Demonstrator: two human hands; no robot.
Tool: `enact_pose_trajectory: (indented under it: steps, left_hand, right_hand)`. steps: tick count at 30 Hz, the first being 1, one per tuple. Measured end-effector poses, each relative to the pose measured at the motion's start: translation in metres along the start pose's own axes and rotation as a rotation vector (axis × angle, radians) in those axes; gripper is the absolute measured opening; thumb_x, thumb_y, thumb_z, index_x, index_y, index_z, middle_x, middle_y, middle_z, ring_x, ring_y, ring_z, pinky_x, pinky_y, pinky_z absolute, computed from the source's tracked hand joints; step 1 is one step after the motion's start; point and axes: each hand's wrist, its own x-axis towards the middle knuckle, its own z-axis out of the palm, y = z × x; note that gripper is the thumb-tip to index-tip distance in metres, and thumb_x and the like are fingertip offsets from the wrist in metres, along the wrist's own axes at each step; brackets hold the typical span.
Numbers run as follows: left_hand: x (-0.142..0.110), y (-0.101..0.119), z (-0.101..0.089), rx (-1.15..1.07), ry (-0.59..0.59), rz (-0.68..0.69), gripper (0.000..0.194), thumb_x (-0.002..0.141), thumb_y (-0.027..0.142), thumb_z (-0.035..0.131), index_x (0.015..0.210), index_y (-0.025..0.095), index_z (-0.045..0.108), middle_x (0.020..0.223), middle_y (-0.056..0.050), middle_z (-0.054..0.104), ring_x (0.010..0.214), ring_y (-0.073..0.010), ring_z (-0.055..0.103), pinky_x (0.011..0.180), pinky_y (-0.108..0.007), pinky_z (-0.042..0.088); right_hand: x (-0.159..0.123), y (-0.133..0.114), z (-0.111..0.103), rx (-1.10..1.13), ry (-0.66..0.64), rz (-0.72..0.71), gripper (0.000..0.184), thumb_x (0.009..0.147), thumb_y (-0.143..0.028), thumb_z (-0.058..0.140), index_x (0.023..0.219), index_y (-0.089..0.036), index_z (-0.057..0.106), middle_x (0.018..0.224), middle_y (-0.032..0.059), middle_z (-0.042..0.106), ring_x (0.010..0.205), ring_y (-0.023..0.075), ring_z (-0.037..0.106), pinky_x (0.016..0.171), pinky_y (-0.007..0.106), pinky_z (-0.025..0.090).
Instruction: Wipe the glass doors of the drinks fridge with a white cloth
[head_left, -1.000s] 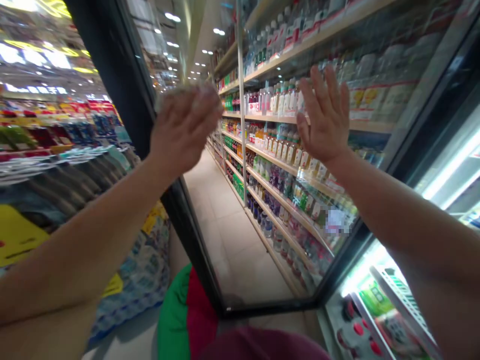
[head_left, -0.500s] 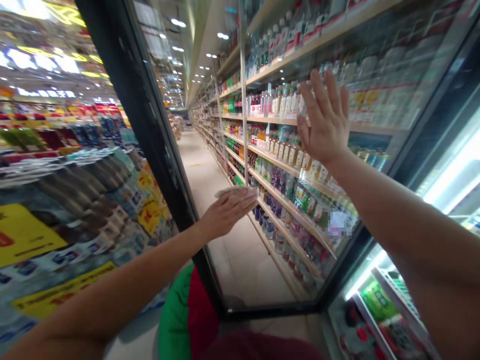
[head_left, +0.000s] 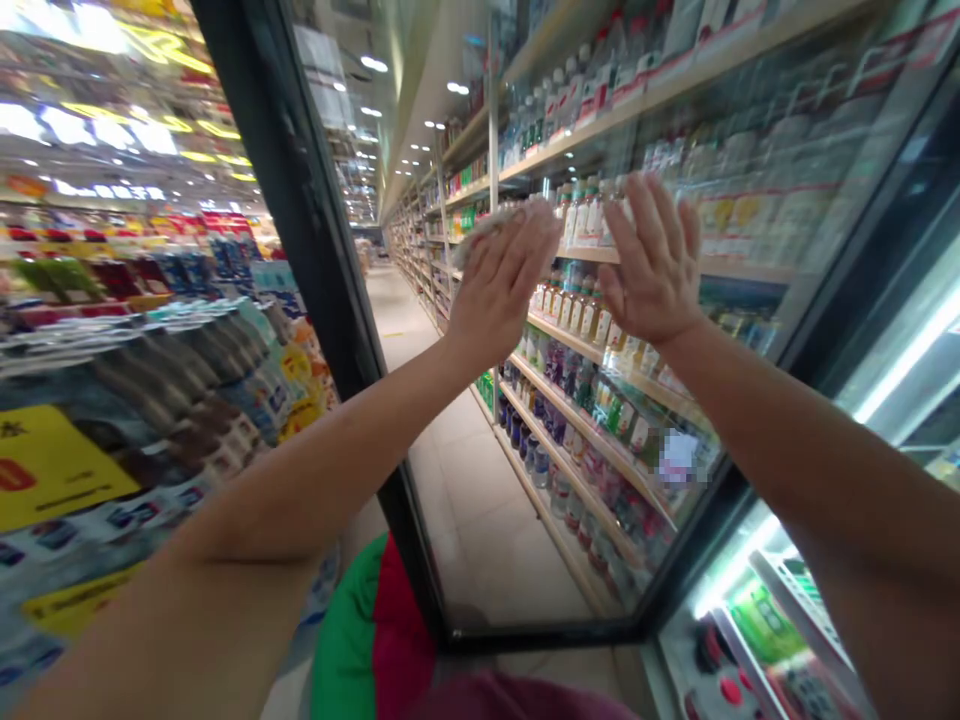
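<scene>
My left hand (head_left: 495, 295) lies with its fingers over a crumpled pale cloth (head_left: 477, 234), which is against the glass pane (head_left: 480, 540) of a black-framed door (head_left: 330, 290). Part of the cloth is hidden beneath the fingers. To its right, my right hand (head_left: 654, 275) is held up flat with fingers spread and holds nothing. It is at the same pane; whether the palm touches the glass I cannot tell. Through the glass, bottles stand on several long shelves.
At right is a lit cooler interior (head_left: 750, 640) with packs and bottles on its racks. Stacked bottle packs (head_left: 150, 390) with yellow signs (head_left: 52, 465) fill the left side. Something green and red (head_left: 360, 630) sits at the door's lower left corner.
My left hand has moved up and to the right with the cloth, closer to my right hand. The right hand stays nearly in place, slightly lower in view.
</scene>
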Motion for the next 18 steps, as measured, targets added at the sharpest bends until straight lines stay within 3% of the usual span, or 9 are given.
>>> enact_pose_trajectory:
  steps: [3,7,9,11,14,16,18]
  left_hand:
    - [0.011,0.019,0.004,0.016,-0.030,0.011,0.055,0.107,0.019,0.028,0.162,0.018,0.026,0.171,-0.014,0.015,0.159,-0.0207,0.007,0.127,-0.045,0.026]
    - [0.025,0.031,-0.008,0.068,-0.236,0.070,0.061,0.104,0.017,0.027,0.164,0.025,0.024,0.172,-0.008,0.014,0.159,-0.0241,0.004,0.120,-0.053,0.034]
    - [0.027,0.027,-0.020,0.048,-0.311,0.134,0.064,0.101,0.019,0.032,0.164,0.027,0.023,0.172,-0.007,0.017,0.159,-0.0247,0.006,0.120,-0.055,0.033]
    - [0.026,0.017,-0.033,0.013,-0.337,0.196,0.067,0.100,0.026,0.041,0.164,0.030,0.023,0.172,-0.004,0.018,0.159,-0.0249,0.008,0.126,-0.056,0.024]
    - [0.027,-0.010,-0.050,0.014,-0.207,0.183,0.067,0.100,0.040,0.043,0.164,0.035,0.023,0.172,0.004,0.017,0.160,-0.0241,0.009,0.131,-0.053,0.001]
    - [0.031,-0.030,-0.055,0.071,-0.038,0.028,0.063,0.103,0.041,0.035,0.164,0.031,0.024,0.171,0.005,0.017,0.160,-0.0226,0.009,0.132,-0.049,-0.003]
    - [0.036,-0.047,-0.055,0.154,0.031,-0.154,0.060,0.106,0.037,0.031,0.164,0.023,0.024,0.172,0.001,0.018,0.159,-0.0242,0.009,0.131,-0.050,0.000]
  right_hand:
    - [0.000,0.003,0.001,0.112,-0.129,-0.167,0.068,0.099,-0.068,0.041,0.159,-0.036,0.037,0.165,-0.0022,0.035,0.156,0.0296,0.026,0.131,0.059,0.020]
    - [0.006,0.004,0.002,0.226,-0.227,-0.280,0.062,0.097,-0.063,0.052,0.153,-0.039,0.046,0.161,-0.0065,0.040,0.154,0.0258,0.032,0.132,0.050,0.025]
    - [0.008,0.003,0.001,0.255,-0.247,-0.290,0.053,0.098,-0.059,0.053,0.148,-0.043,0.051,0.159,-0.0104,0.042,0.154,0.0242,0.033,0.133,0.047,0.026]
    - [0.008,0.002,-0.001,0.251,-0.254,-0.292,0.046,0.099,-0.054,0.053,0.144,-0.044,0.055,0.159,-0.0116,0.042,0.153,0.0232,0.034,0.132,0.048,0.027]
    - [0.008,0.002,-0.003,0.217,-0.245,-0.280,0.044,0.101,-0.048,0.051,0.144,-0.042,0.056,0.159,-0.0087,0.044,0.153,0.0228,0.034,0.130,0.053,0.029]
    - [0.008,0.001,-0.002,0.214,-0.239,-0.260,0.043,0.101,-0.047,0.051,0.143,-0.041,0.057,0.157,-0.0083,0.047,0.153,0.0237,0.035,0.129,0.056,0.031]
    - [0.006,-0.004,0.002,0.233,-0.202,-0.227,0.041,0.102,-0.045,0.049,0.141,-0.041,0.059,0.154,-0.0076,0.051,0.152,0.0249,0.036,0.127,0.057,0.033]
